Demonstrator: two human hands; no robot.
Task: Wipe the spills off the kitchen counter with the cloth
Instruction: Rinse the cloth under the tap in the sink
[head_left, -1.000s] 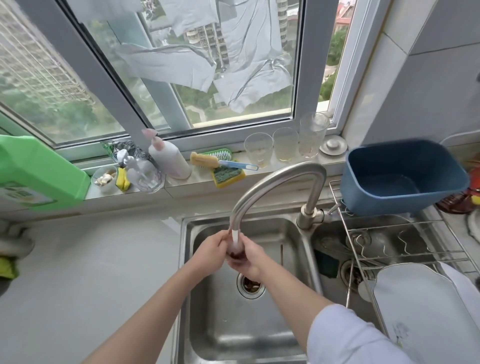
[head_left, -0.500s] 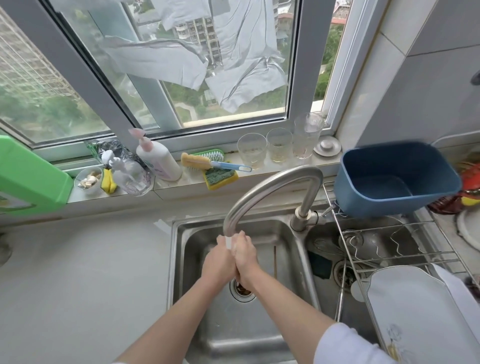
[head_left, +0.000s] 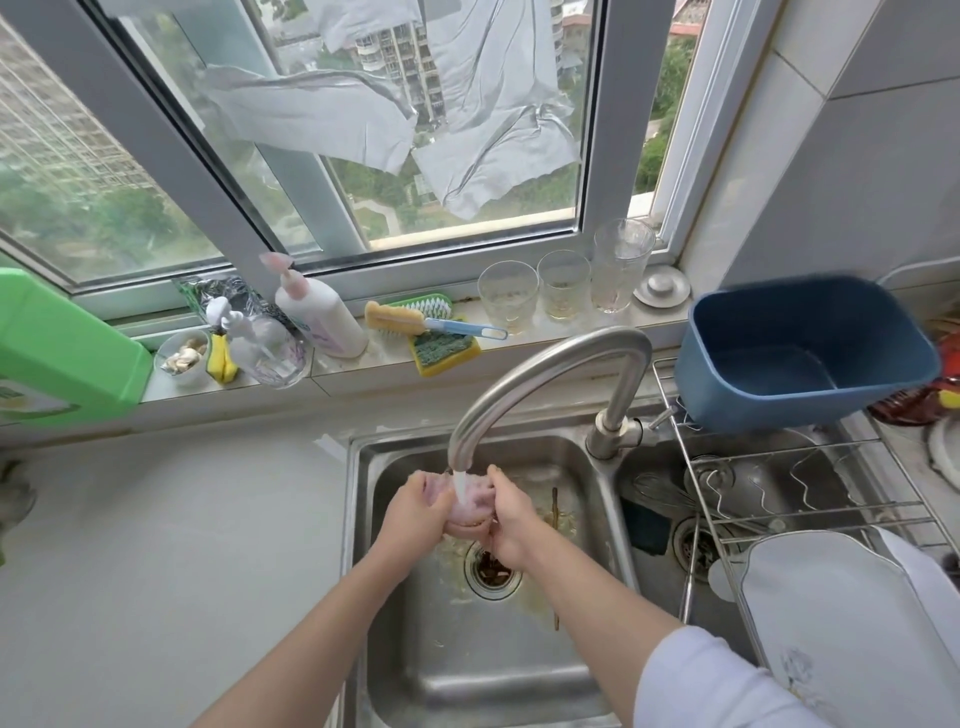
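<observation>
The cloth (head_left: 464, 500) sits bunched under the tap (head_left: 545, 374), left hand (head_left: 422, 512) and right hand (head_left: 511, 514) clamped round it (squeeze thoroughly, so it won't drip across the desk (head_left: 171, 545)).

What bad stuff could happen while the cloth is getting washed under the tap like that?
Water from the faucet lands on the bunched pink cloth held by the left hand and right hand, so it may splash onto the counter. Bits sit in the drain, so the sink might empty slowly. An unwrung cloth would likely drip.
</observation>
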